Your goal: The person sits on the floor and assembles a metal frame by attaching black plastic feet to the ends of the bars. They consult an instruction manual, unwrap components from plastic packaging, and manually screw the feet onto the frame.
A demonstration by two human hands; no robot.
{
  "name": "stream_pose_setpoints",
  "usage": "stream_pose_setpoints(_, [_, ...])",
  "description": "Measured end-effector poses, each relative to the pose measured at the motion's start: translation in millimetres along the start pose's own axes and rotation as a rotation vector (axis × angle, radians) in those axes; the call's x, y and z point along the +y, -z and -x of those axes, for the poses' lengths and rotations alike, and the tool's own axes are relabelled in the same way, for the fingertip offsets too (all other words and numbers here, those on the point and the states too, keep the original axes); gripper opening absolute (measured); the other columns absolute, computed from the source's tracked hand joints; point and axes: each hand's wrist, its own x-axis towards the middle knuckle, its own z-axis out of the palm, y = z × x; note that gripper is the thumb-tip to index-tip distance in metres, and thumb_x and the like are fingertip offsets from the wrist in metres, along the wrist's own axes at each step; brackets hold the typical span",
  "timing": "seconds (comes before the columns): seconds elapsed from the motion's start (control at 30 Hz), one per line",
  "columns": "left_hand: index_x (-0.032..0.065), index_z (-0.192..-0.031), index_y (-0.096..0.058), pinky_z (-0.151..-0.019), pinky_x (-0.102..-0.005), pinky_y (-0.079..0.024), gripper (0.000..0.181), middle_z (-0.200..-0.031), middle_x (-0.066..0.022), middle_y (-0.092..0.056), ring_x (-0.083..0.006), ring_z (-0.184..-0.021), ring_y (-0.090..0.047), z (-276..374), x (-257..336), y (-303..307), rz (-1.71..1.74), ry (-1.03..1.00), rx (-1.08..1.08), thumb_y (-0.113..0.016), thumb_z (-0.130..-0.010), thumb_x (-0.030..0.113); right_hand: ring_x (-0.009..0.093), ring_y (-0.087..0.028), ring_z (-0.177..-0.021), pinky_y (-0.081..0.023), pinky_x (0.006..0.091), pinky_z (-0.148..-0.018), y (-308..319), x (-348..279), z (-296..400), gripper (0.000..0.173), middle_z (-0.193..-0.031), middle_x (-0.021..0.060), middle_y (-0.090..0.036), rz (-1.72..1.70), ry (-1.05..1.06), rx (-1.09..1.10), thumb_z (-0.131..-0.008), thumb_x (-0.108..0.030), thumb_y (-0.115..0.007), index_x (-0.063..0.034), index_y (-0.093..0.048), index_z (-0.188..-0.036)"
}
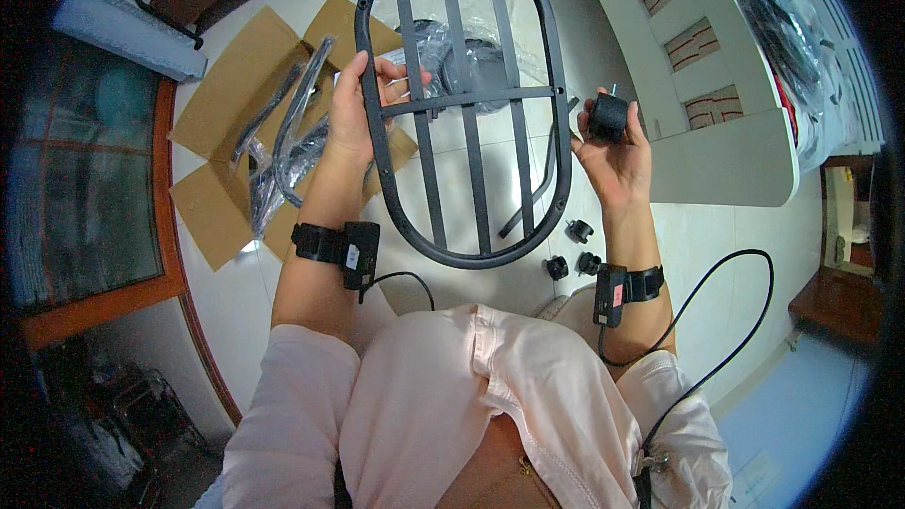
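Observation:
My left hand [353, 109] grips the left rail of a black oval metal rack [466, 100], its fingers reaching through between the slats. The rack is held up off the floor, with screw holes along its rim. In my right hand [614, 155] is a black caster wheel [608, 118], its threaded stem pointing up, just to the right of the rack. Below that hand, several more casters lie on the floor, among them one caster [580, 230] and another caster [557, 267].
An opened cardboard box [233, 92] at left holds black metal tubes [300, 120], some in plastic wrap. Plastic-wrapped black parts [474, 71] lie behind the rack. A dark bar [544, 177] rests on the tiles. A white panelled furniture piece [721, 162] stands at right. A cable [767, 297] loops beside my right arm.

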Motion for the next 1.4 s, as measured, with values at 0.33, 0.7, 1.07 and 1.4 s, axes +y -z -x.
stream_pose_setpoints(0.33, [0.0078,-0.087,-0.058,-0.06,-0.0247,-0.045,0.033,-0.084,-0.0036,-0.061,-0.0118,-0.07,-0.057,0.8,0.8,2.8,-0.162,-0.014,0.069,-0.049,-0.096,0.039,0.024,-0.056,-0.095,-0.036,0.0529,-0.097,2.1,-0.3,-1.1,0.043,-0.102,0.0114,-0.061,-0.023,-0.005,0.007,-0.093,-0.038,-0.057,-0.0029,-0.057,-0.116])
stream_pose_setpoints(0.7, [0.0103,-0.09,-0.055,-0.07,-0.0274,-0.044,0.036,-0.07,0.0003,-0.052,-0.0105,-0.059,-0.048,-0.3,-3.5,0.0,-0.114,-0.009,0.022,-0.046,-0.097,0.045,0.024,-0.056,-0.098,-0.037,0.0521,-0.097,8.7,-1.0,-2.9,0.043,-0.102,0.0118,-0.061,0.007,-0.008,-0.021,-0.093,-0.039,-0.057,-0.0019,-0.058,-0.115])
stream_pose_setpoints(1.07, [0.0025,-0.105,-0.051,-0.062,-0.026,-0.04,0.04,-0.055,0.0055,-0.035,-0.0058,-0.043,-0.03,19.9,9.0,-45.3,-0.22,-0.152,-0.039,-0.039,-0.101,0.04,0.023,-0.057,-0.098,-0.04,0.0481,-0.095,9.6,2.3,-10.3,0.039,-0.108,0.005,-0.061,0.122,0.048,0.021,-0.092,-0.038,-0.059,-0.009,-0.056,-0.118])
stream_pose_setpoints(1.4, [-0.0023,-0.107,-0.051,-0.05,-0.0226,-0.037,0.027,-0.055,0.0065,-0.035,-0.0035,-0.043,-0.03,44.4,-5.7,-78.1,-0.609,-0.064,-0.129,-0.045,-0.101,0.023,0.013,-0.056,-0.09,-0.046,0.0259,-0.081,-51.3,9.5,33.1,0.035,-0.102,0.0059,-0.059,1.082,0.788,-0.099,-0.083,-0.014,-0.069,-0.0064,-0.062,-0.116])
